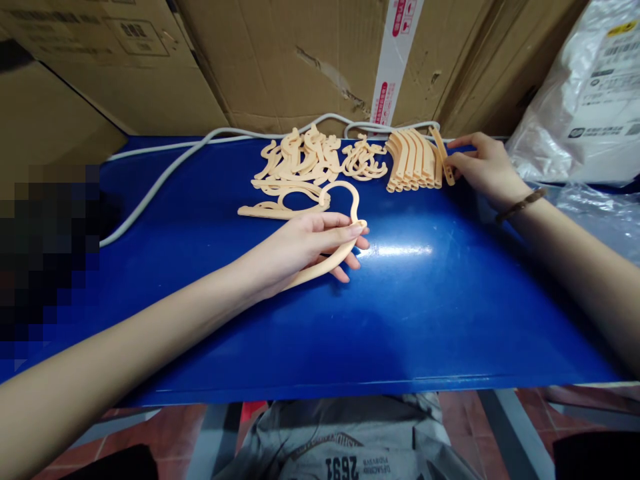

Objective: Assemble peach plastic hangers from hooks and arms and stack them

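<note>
Hanger pieces (413, 159) pale peach; tabletop (440, 320) deep blue; cable (154, 192) white; tape (393, 63) white, red-printed.

left hand (305, 239) holds a hooked piece (356, 199), right hand (486, 165) pinches a curved strip (443, 153).

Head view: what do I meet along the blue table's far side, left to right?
Larger beige hook pieces, small beige hooks, row of curved beige pieces, single curved piece, right hand, plastic-wrapped package.
</note>
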Demonstrator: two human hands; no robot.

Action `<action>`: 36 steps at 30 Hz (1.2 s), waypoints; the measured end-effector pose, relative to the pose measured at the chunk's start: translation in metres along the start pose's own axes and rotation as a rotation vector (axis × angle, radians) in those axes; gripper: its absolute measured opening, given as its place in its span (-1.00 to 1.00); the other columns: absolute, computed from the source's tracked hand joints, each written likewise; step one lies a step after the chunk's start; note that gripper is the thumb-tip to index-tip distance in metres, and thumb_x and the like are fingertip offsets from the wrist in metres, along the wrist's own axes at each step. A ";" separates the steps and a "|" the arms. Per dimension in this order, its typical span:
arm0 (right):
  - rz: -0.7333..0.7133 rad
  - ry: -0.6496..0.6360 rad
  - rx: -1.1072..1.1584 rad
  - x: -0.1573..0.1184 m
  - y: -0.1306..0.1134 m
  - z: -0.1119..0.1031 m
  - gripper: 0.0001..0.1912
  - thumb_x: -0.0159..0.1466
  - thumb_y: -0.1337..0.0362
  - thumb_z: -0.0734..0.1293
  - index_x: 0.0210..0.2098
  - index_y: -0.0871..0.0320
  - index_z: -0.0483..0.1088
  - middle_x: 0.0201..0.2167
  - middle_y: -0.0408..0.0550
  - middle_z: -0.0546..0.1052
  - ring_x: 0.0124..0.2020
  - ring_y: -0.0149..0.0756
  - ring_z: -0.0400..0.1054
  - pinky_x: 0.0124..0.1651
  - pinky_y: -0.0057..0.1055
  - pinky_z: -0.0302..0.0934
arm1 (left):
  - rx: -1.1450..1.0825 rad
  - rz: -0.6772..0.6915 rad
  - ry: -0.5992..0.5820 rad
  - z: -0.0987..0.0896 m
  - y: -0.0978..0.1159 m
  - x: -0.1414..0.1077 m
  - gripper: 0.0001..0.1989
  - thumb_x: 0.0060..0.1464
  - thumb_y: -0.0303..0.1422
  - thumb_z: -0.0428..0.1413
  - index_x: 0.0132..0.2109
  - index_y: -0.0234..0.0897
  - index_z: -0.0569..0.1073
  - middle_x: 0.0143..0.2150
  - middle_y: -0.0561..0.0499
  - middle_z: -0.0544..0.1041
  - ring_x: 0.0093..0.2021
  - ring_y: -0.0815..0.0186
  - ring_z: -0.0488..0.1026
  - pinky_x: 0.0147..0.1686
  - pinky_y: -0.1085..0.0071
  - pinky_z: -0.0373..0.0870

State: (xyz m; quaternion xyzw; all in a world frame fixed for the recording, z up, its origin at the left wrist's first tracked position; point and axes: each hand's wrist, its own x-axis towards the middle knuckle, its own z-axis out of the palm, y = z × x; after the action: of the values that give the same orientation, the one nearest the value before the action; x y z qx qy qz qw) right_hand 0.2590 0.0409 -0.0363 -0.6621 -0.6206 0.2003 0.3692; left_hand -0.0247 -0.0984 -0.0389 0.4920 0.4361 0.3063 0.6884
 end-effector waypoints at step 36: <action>-0.323 -0.588 0.345 -0.093 -0.066 -0.003 -0.74 0.41 0.17 0.24 -0.17 0.24 0.46 -0.54 -0.21 0.26 -0.55 -0.48 0.04 -0.54 -0.45 -0.12 | -0.079 0.029 0.157 -0.001 0.002 0.000 -0.78 0.25 -0.36 0.14 -0.04 -0.40 0.57 -0.28 -0.04 0.56 -0.49 0.46 0.49 -0.55 0.57 0.48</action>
State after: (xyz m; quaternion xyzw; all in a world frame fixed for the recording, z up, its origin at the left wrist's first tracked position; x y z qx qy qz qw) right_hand 0.2028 -0.0529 -0.0032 -0.3981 -0.7537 0.4227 0.3079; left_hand -0.0257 -0.0972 -0.0374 0.4451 0.4691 0.3708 0.6666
